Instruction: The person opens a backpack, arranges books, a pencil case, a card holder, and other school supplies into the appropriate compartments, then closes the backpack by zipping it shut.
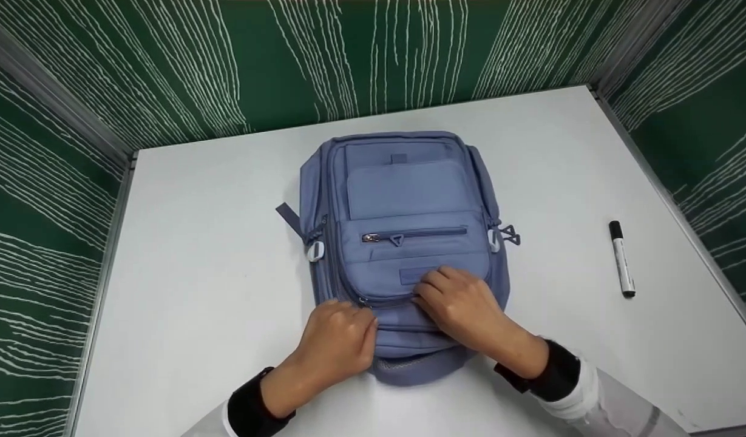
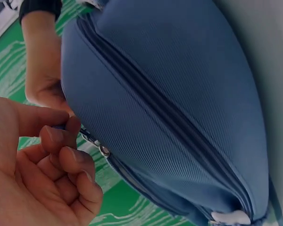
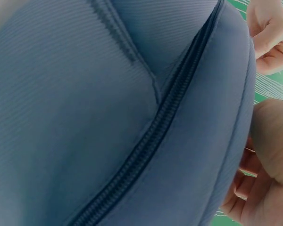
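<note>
A blue backpack (image 1: 409,188) lies front side up on the white table. At its lower left edge, my left hand (image 1: 339,337) pinches a zipper pull (image 2: 60,126) between thumb and forefinger; the metal slider (image 2: 104,150) shows just past the fingertips in the left wrist view. My right hand (image 1: 464,303) grips the fabric at the lower right of the front pocket, beside the label patch (image 1: 411,277), with its fingers curled. In the right wrist view the bag's edge partly hides those fingers. A long dark zipper (image 3: 165,117) runs along the bag's bottom side there.
A black-and-white marker (image 1: 621,258) lies on the table (image 1: 203,243) to the right of the bag. A strap end (image 1: 289,220) sticks out on the bag's left, and triangular zipper pulls (image 1: 511,234) on its right. Green panels (image 1: 360,54) with white lines stand around the table.
</note>
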Motion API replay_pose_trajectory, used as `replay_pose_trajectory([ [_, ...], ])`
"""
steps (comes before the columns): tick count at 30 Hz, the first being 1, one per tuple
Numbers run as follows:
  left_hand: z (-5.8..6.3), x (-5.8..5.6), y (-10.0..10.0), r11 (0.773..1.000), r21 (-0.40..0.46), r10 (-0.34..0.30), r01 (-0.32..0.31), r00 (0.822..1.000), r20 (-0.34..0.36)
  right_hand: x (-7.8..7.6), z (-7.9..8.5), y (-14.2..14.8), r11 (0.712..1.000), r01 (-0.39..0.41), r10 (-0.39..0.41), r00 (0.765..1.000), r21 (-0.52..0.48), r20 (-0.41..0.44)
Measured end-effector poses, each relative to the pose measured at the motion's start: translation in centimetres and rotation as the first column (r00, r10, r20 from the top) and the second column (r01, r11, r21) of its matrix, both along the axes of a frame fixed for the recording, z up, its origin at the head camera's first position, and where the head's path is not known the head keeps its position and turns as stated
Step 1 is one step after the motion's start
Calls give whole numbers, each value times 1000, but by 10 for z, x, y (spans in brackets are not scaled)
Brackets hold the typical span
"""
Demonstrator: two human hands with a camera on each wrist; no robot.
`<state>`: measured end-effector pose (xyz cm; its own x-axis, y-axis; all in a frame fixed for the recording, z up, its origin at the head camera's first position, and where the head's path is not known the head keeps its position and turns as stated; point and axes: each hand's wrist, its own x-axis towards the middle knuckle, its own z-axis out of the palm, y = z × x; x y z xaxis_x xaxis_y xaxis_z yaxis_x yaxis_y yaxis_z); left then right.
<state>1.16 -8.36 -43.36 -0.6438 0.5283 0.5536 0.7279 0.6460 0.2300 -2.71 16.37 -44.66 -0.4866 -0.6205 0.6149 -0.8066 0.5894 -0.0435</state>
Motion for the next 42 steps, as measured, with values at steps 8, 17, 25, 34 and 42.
replay_pose_trajectory([
  [8, -4, 8, 25, 998, 34, -50, 50, 999, 12, -1, 0, 1, 1000, -9, 9, 1000, -2, -7],
  [17, -9, 13, 51, 998, 53, -39, 39, 999, -10, -2, -2, 3, 999, -43, 43, 999, -14, -16],
  [25, -10, 13, 60, 996, 85, -7, 7, 1000, 2, -4, -4, 4, 998, -53, 52, 998, -25, -19],
  [34, -8, 14, 52, 988, 154, -13, 9, 1000, 19, 6, -4, 1, 985, -132, 127, 991, -113, -51],
  [42, -4, 15, 46, 989, 149, -8, 9, 1000, -9, 12, -5, -2, 972, -199, 195, 980, -127, -48],
])
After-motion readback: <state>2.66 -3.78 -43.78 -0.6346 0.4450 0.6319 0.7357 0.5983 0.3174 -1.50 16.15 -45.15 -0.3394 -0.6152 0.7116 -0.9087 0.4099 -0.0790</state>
